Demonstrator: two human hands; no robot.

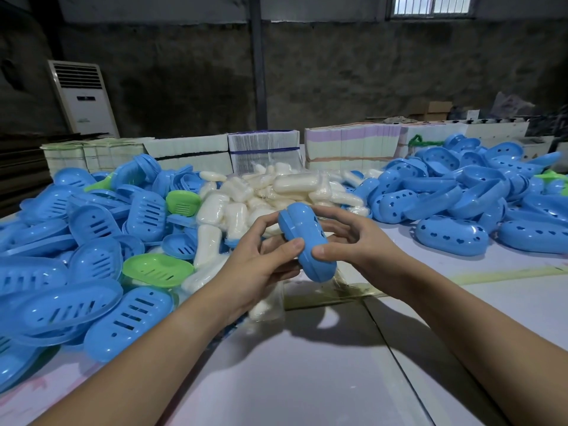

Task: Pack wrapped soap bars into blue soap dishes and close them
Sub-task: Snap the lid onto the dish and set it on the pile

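Soap dish (307, 241), halves together, pinched by left hand (261, 265) & right hand (353, 241) above table (307, 379) mid; looks closed, soap inside not visible. Behind: wrapped soap bars (261, 195), loose dish halves (92, 241) — lots left.

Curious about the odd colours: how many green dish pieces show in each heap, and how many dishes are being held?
Green pieces, left heap: 3 (slotted tray, shallow tray, edge poking out)
Green piece, right heap: 1
Closed blue dish, held by left hand and right hand: 1
Total: 5
Loose blue pieces: too many to count.
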